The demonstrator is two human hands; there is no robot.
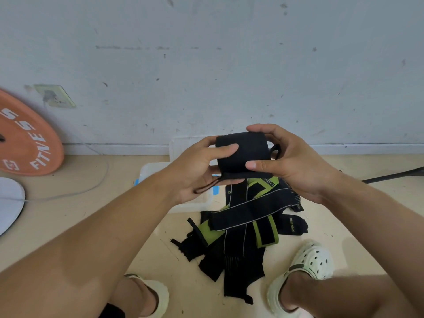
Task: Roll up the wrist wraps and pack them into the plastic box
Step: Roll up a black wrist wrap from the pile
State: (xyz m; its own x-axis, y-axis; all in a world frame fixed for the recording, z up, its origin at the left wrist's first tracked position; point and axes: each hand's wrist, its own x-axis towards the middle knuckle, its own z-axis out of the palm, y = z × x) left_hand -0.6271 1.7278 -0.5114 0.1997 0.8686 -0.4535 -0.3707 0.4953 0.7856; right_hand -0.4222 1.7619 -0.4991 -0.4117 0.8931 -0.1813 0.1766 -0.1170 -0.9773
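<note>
Gripping a rolled black wrap (243, 154), both hands' fingers (226, 148) clasp it above straps (292, 223) printed XUEYING.

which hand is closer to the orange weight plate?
Left. The left hand grips the rolled wrap on the side toward the plate; the right hand is on its far side.

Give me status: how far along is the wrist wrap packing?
Done: nothing visibly packed; the plastic box is mostly hidden behind the left hand, its contents unseen. In hand: both hands, the right hand included, grip one black wrist wrap, already rolled into a bundle. Left: a pile of unrolled wraps lies on the floor in front of the feet.
</note>
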